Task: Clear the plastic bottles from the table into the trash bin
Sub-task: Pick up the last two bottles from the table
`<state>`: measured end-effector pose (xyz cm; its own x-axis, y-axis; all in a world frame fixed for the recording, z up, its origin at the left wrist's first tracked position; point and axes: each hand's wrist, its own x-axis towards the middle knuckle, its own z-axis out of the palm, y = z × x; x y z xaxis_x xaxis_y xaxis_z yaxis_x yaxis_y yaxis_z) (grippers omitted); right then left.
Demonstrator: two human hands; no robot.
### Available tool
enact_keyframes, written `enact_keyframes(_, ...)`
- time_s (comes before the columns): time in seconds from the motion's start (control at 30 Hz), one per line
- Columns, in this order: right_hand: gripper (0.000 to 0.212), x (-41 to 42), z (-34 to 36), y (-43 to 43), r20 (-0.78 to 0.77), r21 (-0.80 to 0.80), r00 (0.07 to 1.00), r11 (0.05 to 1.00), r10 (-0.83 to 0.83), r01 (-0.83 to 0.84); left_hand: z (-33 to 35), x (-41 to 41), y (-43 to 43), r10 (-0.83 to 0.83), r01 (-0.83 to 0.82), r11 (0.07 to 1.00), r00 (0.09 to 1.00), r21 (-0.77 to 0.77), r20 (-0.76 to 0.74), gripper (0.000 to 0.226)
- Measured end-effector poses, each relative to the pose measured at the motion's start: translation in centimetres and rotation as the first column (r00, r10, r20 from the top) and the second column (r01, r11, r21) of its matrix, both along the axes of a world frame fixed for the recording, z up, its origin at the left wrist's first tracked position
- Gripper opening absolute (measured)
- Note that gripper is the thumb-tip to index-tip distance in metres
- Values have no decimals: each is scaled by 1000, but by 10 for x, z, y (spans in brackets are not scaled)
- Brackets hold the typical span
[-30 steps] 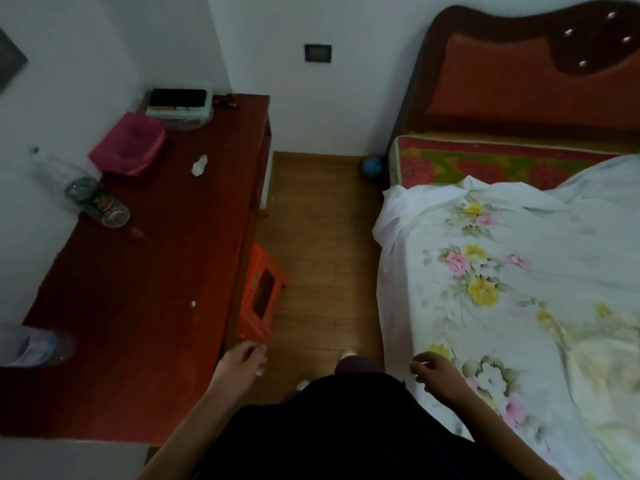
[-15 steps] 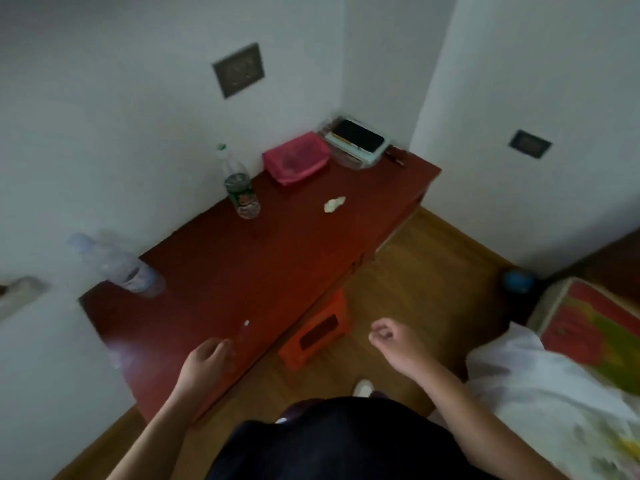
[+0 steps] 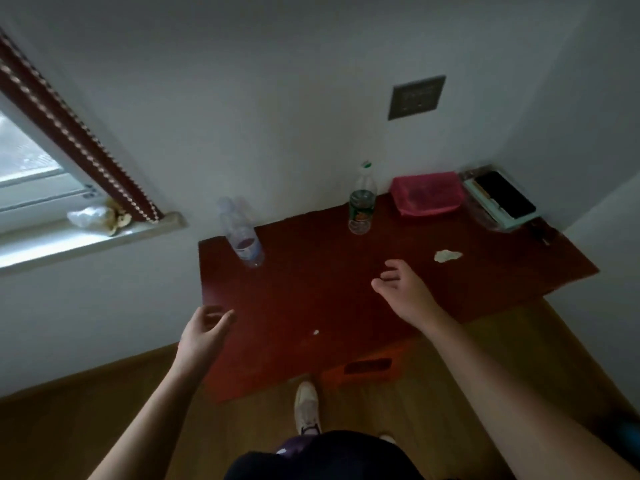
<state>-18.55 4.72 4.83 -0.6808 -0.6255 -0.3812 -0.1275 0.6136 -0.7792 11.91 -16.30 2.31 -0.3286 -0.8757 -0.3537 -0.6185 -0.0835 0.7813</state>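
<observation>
Two plastic bottles stand on the dark red table (image 3: 311, 299) against the white wall. A clear bottle with a pale label (image 3: 241, 233) is at the far left corner. A green-labelled bottle with a green cap (image 3: 362, 202) stands further right. My left hand (image 3: 204, 330) hovers at the table's left edge, fingers loosely curled, holding nothing. My right hand (image 3: 401, 289) is stretched over the middle of the table, fingers relaxed and empty, below and right of the green-labelled bottle. No trash bin is in view.
A pink box (image 3: 427, 192) and a stack with a black device (image 3: 498, 199) sit at the far right corner. A crumpled scrap (image 3: 447, 255) lies on the table. An orange stool (image 3: 367, 367) is tucked under the table. A window sill (image 3: 86, 233) is at left.
The view has swung left from the bed to face the table. Both hands have risen and reached forward over the table, the right one furthest.
</observation>
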Motion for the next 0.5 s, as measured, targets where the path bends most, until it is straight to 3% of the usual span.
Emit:
enact_keyframes(0.3, 79, -59, 13, -125, -121, -127, 956, 959, -267, 252, 8, -65, -95, 46, -50, 997, 997, -58, -66, 82)
enact_keyframes(0.37, 79, -70, 10, -146, -111, -135, 936, 938, -334, 319, 2, -81, -114, 27, -31, 999, 995, -37, -92, 85)
enact_keyframes(0.5, 101, -88, 0, -178, -141, -104, 926, 935, -351, 339, -20, -97, -150, -17, 15, 998, 999, -64, -38, 89)
